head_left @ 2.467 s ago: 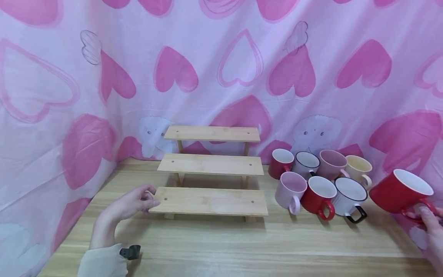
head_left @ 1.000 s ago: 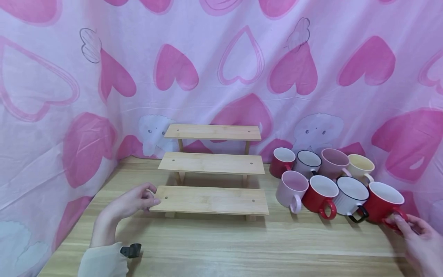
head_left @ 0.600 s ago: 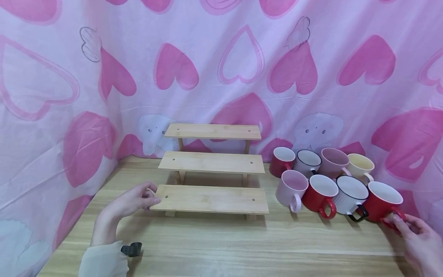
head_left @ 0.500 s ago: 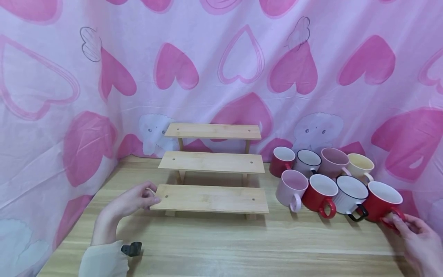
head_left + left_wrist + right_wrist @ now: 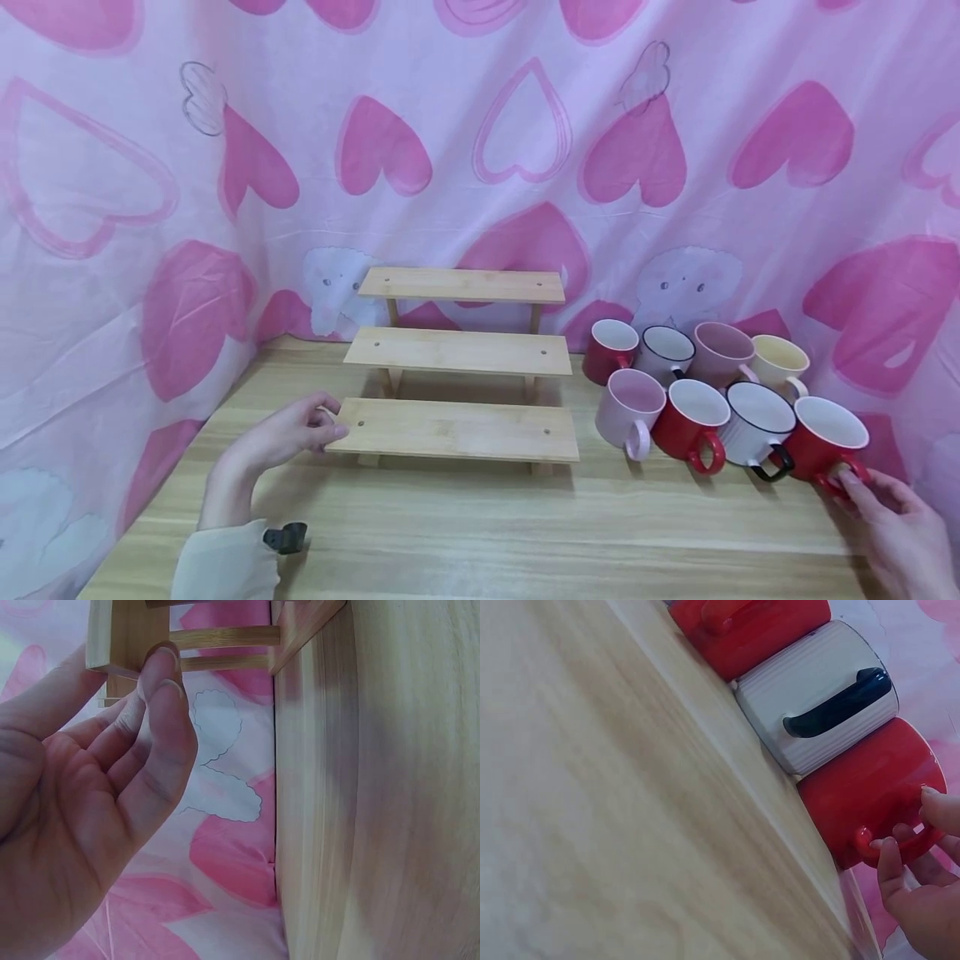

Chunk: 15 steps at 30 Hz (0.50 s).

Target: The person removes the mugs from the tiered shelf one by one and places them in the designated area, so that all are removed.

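My left hand point(image 5: 288, 437) pinches the left end of the lowest board of a three-step wooden shelf point(image 5: 457, 429); in the left wrist view the thumb and fingers meet around the board's end. At the far right, my right hand point(image 5: 896, 521) holds the handle of a red mug point(image 5: 813, 446) with a white inside. That mug stands upright on the table at the right end of the front row. Beside it is a ribbed white mug point(image 5: 817, 697) with a black handle, and the right wrist view shows the fingers around the red handle point(image 5: 900, 851).
Left of these stand another red mug point(image 5: 678, 429) and a pink mug point(image 5: 618, 412). Behind are a small red mug point(image 5: 600, 358), a white mug with black rim point(image 5: 652, 364), a mauve mug point(image 5: 708, 362) and a yellow mug point(image 5: 768, 371). A heart-patterned curtain point(image 5: 450, 225) encloses the table point(image 5: 525, 533).
The red mug, held tilted in the air at the far right at first, came down leftward onto the table beside the white mug. My left hand has stayed at the shelf.
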Tool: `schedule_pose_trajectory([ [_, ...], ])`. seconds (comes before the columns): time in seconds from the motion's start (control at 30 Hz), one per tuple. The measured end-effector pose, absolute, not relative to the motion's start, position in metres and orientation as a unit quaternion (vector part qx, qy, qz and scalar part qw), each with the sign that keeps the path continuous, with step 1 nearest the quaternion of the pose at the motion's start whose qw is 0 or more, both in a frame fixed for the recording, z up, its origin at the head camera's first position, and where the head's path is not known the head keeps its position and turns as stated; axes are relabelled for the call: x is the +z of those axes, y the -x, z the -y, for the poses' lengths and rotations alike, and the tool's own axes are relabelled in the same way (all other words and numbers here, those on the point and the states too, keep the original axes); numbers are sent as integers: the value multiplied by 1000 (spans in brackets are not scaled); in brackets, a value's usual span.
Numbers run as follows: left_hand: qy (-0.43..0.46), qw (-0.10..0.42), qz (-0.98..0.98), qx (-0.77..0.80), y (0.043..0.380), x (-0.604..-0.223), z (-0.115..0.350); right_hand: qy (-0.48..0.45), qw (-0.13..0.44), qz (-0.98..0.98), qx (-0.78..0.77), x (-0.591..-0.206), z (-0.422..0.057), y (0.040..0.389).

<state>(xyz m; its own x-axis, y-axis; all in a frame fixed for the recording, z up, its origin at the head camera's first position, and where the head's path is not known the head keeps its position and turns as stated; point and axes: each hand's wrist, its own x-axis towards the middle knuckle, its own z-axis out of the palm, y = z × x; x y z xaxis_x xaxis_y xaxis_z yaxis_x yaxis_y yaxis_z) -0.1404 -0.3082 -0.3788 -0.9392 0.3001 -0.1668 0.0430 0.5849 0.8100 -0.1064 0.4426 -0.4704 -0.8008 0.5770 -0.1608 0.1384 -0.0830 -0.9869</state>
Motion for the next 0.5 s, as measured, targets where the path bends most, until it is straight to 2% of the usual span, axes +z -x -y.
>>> schedule_pose_trajectory([
  [0.1, -94, 140, -883, 438, 142, -378, 306, 265, 169, 650, 692, -471, -443, 104],
  [0.3, -86, 128, -896, 417, 142, -375, 304, 299, 140, 654, 681, -473, -444, 106],
  [0.5, -83, 112, -909, 393, 135, -374, 304, 276, 177, 656, 680, -463, -434, 103],
])
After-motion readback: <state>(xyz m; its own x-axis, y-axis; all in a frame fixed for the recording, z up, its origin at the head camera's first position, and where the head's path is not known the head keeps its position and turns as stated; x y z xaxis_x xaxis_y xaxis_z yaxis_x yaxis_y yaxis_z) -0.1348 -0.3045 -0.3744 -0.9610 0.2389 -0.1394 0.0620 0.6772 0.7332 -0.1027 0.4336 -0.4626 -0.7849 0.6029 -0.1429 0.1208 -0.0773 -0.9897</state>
